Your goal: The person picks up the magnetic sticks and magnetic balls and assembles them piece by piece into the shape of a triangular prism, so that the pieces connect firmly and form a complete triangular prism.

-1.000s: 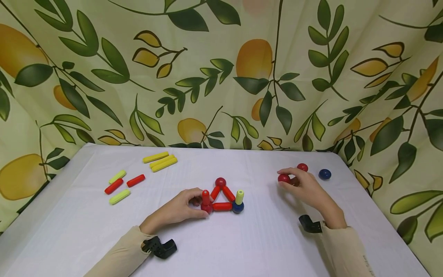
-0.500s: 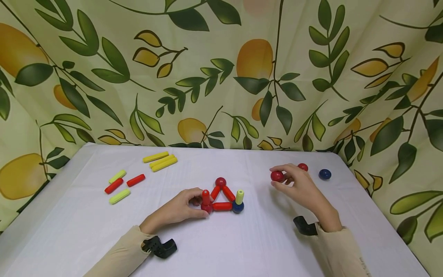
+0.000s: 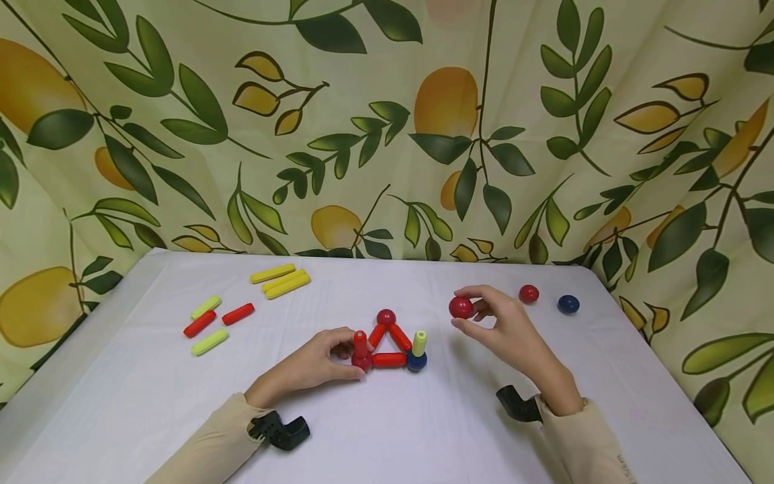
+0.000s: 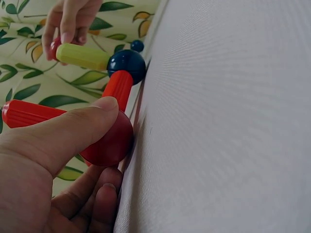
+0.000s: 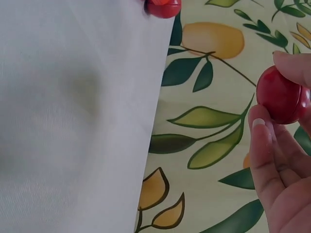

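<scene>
On the table lies a triangle of red rods point(image 3: 390, 360) joined by balls: a red ball point(image 3: 385, 317) at the far corner, a blue ball point(image 3: 416, 361) at the right and another red ball point(image 4: 111, 141) at the left. A red rod point(image 3: 359, 344) stands upright on the left ball, a yellow-green rod point(image 3: 420, 343) on the blue one. My left hand point(image 3: 317, 363) grips the left red ball between thumb and fingers. Held above the table by my right hand point(image 3: 504, 329) is a loose red ball point(image 3: 461, 308), pinched at the fingertips, right of the triangle and apart from it.
At the back right lie a red ball point(image 3: 529, 294) and a blue ball point(image 3: 568, 304). Several yellow rods point(image 3: 287, 286) are at the back left. Nearer the left edge are short red rods point(image 3: 199, 325) and yellow-green rods point(image 3: 209, 343). A patterned curtain point(image 3: 387, 134) hangs behind.
My right hand has moved left with the red ball, away from the two loose balls and closer to the triangle. My left hand has stayed in place on its ball.
</scene>
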Demonstrator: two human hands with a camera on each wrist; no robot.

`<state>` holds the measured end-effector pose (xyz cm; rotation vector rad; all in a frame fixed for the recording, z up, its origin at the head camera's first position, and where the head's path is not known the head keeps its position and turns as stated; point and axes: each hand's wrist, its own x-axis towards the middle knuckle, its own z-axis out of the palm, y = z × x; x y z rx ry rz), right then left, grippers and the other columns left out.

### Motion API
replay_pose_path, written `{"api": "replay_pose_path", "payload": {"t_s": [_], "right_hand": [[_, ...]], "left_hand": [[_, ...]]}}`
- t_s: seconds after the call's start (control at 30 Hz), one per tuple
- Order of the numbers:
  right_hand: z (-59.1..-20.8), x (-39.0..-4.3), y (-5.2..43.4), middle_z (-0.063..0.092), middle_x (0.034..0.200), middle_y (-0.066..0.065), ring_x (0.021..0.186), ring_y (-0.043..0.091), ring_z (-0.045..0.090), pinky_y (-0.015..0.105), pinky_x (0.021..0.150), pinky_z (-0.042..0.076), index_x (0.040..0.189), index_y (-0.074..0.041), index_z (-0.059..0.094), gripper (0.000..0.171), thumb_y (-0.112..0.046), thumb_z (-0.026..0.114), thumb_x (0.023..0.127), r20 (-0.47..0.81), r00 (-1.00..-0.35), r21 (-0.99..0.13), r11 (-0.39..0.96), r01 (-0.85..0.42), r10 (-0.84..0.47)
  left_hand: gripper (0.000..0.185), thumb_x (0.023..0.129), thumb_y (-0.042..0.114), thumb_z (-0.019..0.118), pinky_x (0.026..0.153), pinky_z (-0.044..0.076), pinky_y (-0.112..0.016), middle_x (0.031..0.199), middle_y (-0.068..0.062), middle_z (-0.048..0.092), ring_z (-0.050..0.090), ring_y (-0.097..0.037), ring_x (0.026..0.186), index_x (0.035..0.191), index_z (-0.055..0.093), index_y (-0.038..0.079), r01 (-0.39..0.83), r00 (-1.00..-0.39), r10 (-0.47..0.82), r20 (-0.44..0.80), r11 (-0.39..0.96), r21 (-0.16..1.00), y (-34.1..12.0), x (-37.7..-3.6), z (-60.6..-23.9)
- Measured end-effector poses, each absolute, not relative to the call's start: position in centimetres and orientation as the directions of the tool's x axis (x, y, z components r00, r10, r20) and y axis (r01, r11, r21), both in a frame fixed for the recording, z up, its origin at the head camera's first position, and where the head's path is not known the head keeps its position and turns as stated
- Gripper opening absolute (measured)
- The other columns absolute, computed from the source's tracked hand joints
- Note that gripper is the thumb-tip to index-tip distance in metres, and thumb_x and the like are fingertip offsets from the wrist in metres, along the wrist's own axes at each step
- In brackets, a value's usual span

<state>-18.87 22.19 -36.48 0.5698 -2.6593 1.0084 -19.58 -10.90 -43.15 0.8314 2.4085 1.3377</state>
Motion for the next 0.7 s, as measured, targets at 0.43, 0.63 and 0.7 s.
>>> {"api": "replay_pose_path", "payload": {"t_s": [0.43, 0.63, 0.7], "right_hand": [[-36.7, -18.2, 20.6, 0.071, 0.106, 0.004, 0.081, 0.012, 0.064, 0.021, 0.072, 0.056, 0.119, -0.01, 0.068, 0.041, -0.008, 0.081, 0.081, 0.437, -0.844, -0.587, 0.611, -0.53, -0.312], [-36.7, -17.9, 19.9, 0.07, 0.108, 0.002, 0.082, 0.008, 0.065, 0.022, 0.074, 0.057, 0.118, -0.013, 0.068, 0.04, -0.007, 0.081, 0.081, 0.426, -0.849, -0.638, 0.561, -0.527, -0.313], [-36.7, -17.8, 19.6, 0.069, 0.11, 0.001, 0.083, 0.008, 0.065, 0.022, 0.075, 0.058, 0.118, -0.014, 0.067, 0.039, -0.009, 0.08, 0.082, 0.415, -0.854, -0.655, 0.548, -0.52, -0.315]], "left_hand": [[0.029, 0.085, 0.026, 0.078, 0.084, 0.048, -0.022, 0.098, 0.004, 0.062, 0.056, -0.014, 0.093, 0.111, 0.068, 0.02, 0.353, -0.804, 0.593, 0.042, 0.419, 0.837, -10.8, -19.5, -43.2], [0.029, 0.084, 0.026, 0.079, 0.083, 0.048, -0.022, 0.097, 0.005, 0.062, 0.056, -0.014, 0.092, 0.11, 0.067, 0.02, 0.357, -0.804, 0.593, 0.044, 0.423, 0.833, -10.8, -19.6, -43.2], [0.029, 0.084, 0.026, 0.079, 0.083, 0.048, -0.022, 0.097, 0.005, 0.062, 0.056, -0.013, 0.092, 0.11, 0.067, 0.02, 0.362, -0.802, 0.595, 0.047, 0.422, 0.831, -10.8, -19.6, -43.2]]}}
